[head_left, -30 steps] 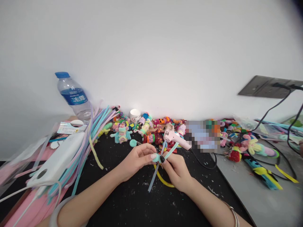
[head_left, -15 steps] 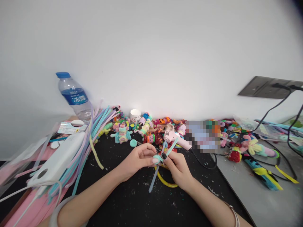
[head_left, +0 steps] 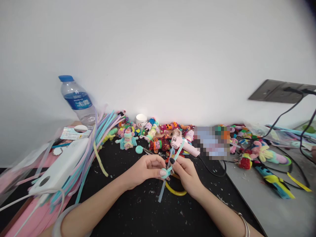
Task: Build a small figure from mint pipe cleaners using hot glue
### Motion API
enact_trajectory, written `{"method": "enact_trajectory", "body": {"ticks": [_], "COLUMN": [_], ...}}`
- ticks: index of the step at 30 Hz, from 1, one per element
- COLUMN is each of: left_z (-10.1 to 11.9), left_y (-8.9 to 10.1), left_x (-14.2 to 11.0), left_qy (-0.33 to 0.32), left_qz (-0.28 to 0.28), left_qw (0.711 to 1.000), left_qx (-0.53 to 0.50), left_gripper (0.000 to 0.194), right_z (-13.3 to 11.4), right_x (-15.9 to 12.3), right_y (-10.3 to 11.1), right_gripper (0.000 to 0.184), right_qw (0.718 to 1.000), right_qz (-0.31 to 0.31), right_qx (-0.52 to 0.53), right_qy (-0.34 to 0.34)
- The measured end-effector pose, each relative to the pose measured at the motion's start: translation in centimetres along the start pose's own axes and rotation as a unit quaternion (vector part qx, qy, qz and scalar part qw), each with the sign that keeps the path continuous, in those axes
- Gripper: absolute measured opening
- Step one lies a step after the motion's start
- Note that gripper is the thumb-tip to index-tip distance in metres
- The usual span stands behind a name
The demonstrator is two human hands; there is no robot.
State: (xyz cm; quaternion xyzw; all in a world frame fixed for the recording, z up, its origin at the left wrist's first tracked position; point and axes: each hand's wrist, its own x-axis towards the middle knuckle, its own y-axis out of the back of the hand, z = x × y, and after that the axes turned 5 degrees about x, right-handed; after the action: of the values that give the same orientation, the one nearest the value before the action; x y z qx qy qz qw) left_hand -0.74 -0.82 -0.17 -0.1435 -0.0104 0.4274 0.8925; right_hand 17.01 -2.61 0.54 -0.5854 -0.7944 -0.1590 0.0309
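One pipe cleaner (head_left: 178, 152), mint-green, partly coiled

Mint pipe cleaner (head_left: 178, 152), curled, tilted (tail straight)

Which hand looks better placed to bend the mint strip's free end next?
Probably the right hand: it holds the mint strip below its upward-pointing free end, while the left hand is occupied pinching the coiled part.
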Motion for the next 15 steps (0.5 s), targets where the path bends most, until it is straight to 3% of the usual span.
{"method": "enact_trajectory", "body": {"ticks": [3,5,8,12,15], "left_z": [0.1,0.2,0.3,0.4,0.4], "left_y": [0.0,0.1,0.4,0.8,1.0], "left_x": [0.0,0.0,0.1,0.2,0.3], "left_qy": [0.002,-0.007,-0.028,-0.037,-0.04], "left_qz": [0.017,0.043,0.078,0.099,0.113], "left_qw": [0.999,0.997,0.99,0.982,0.975], "left_qx": [-0.032,-0.066,-0.112,-0.159,-0.185], "left_gripper": [0.014,0.012,0.011,0.012,0.014], "right_z": [0.0,0.1,0.4,0.8,1.3], "right_x": [0.1,0.3,0.9,1.8,2.1], "right_y": [0.6,1.5,2.9,3.9,4.2], "right_gripper": [0.029,0.021,0.015,0.041,0.045], "right_qw": [0.996,0.981,0.92,0.852,0.841], "right_qz": [0.019,0.069,0.178,0.207,0.196], "right_qx": [-0.072,-0.16,-0.323,-0.475,-0.504], "right_qy": [0.042,0.085,0.13,0.07,0.016]}}
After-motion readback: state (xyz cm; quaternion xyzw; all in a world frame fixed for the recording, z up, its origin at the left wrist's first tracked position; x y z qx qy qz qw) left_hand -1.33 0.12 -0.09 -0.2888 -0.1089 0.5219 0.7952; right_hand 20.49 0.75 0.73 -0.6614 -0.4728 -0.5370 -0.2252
